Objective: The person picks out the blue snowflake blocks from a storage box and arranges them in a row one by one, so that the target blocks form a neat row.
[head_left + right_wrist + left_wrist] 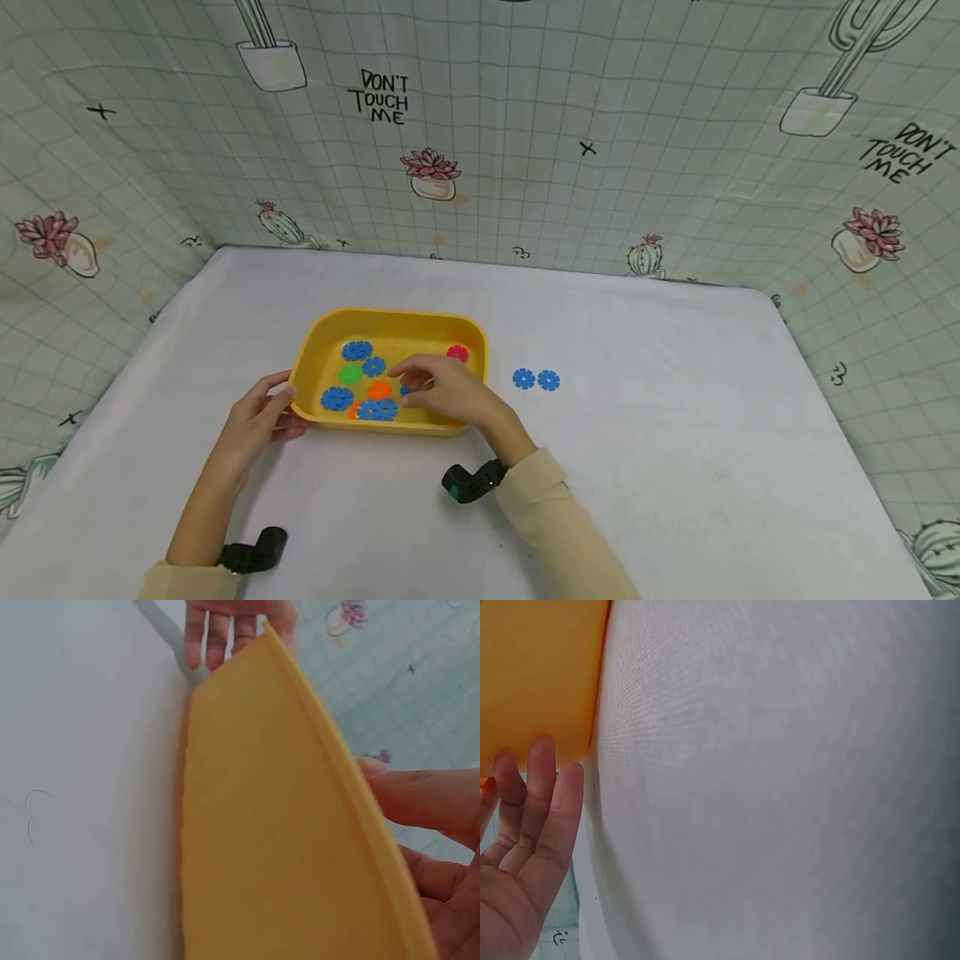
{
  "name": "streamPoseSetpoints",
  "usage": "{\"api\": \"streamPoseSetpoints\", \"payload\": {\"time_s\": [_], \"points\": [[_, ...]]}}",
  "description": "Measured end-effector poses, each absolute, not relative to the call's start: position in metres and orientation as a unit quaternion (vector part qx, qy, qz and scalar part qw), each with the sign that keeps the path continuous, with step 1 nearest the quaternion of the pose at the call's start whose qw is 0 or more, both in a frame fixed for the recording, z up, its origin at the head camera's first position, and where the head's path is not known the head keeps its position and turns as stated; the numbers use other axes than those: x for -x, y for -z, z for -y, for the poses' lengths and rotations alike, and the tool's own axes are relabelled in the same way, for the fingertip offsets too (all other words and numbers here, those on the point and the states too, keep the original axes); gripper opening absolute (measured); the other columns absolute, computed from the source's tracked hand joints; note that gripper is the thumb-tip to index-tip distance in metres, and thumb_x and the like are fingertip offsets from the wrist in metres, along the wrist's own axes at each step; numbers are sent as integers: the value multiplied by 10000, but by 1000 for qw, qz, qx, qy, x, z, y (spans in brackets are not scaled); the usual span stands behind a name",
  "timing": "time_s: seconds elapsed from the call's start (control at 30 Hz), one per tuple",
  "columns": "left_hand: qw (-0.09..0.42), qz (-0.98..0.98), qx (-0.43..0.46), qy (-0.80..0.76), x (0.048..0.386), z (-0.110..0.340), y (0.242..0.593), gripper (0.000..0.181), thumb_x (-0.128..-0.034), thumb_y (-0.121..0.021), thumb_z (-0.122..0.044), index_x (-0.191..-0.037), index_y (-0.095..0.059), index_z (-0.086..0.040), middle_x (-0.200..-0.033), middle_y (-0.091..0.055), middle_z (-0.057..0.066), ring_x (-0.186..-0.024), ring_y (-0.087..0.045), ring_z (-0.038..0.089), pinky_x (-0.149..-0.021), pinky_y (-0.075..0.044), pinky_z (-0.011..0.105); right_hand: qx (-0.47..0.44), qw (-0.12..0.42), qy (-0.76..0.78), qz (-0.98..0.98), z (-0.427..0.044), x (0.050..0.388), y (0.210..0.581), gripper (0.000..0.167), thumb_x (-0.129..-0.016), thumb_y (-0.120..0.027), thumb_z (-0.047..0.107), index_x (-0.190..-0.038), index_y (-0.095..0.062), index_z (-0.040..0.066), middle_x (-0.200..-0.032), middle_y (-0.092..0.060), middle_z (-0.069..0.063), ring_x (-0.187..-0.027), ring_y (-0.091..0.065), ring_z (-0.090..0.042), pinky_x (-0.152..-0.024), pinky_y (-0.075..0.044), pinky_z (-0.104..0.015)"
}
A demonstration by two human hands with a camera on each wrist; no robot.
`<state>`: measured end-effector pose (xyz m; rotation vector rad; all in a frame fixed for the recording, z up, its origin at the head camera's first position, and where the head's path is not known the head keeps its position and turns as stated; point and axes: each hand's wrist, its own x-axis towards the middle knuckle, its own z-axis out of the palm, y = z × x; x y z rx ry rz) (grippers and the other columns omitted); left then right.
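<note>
A yellow tray [405, 313] holds several flower-shaped discs: blue ones [337, 398], a green one [350, 373], orange ones [379, 390] and a pink-red one [457, 354]. My left hand [258, 421] holds the tray's left end, thumb at the rim; in the left wrist view its fingers [542, 772] lie against the tray's outer wall [540, 675]. Over the right part of the tray is my right hand [450, 392], fingers bent and thumb apart, near a blue disc [406, 390]. The near wall [255, 810] hides its fingertips in the right wrist view.
Two blue discs [523, 378] [548, 380] lie side by side on the white tabletop [675, 433], right of the tray. Behind the table hangs a checked cloth [510, 200] with plant drawings. Each wrist wears a black camera.
</note>
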<state>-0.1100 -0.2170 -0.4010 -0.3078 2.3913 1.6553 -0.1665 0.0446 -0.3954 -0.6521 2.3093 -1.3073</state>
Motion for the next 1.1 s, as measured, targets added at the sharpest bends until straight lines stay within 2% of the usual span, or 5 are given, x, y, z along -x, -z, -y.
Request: {"api": "streamPoseSetpoints", "payload": {"time_s": [0.4,0.57,0.73,0.83,1.1], "points": [[104,-813,98,-565,110,218,401,544,-998,-395,-313,-1426,-283,3,-866,-578,-21,-711,-649,26,-685,-556,187,213,251,445,-833,-23,175,408,273,-837,-684,106,-1109,-655,110,-995,-626,-57,-885,-528,-137,-781,-470,-183],[104,-813,99,-564,110,218,400,540,-998,-392,-308,-1422,-284,9,-868,-582,-23,-708,-650,27,-685,-556,188,212,274,426,-836,-20,182,415,254,-818,-706,126,-1067,-663,140,-927,-578,-14,-859,-509,-131,-766,-459,-175],[106,-816,102,-559,110,218,400,539,-999,-389,-312,-1424,-286,2,-888,-588,9,-707,-648,25,-685,-556,187,236,294,407,-832,-18,187,415,280,-804,-710,79,-1074,-649,122,-889,-523,-16,-842,-470,-129,-738,-425,-158],[105,-817,102,-557,110,218,399,538,-999,-387,-314,-1425,-287,-1,-902,-591,20,-709,-646,21,-686,-556,187,260,299,383,-834,-17,189,414,306,-799,-708,51,-1088,-636,120,-872,-480,-30,-832,-435,-133,-701,-388,-162],[111,-820,114,-549,111,216,399,534,-1001,-382,-311,-1434,-281,-15,-950,-597,72,-712,-644,24,-692,-558,194,291,292,293,-863,-13,187,412,335,-811,-701,75,-1105,-613,208,-915,-451,-8,-857,-403,-126,-690,-368,-170]]}}
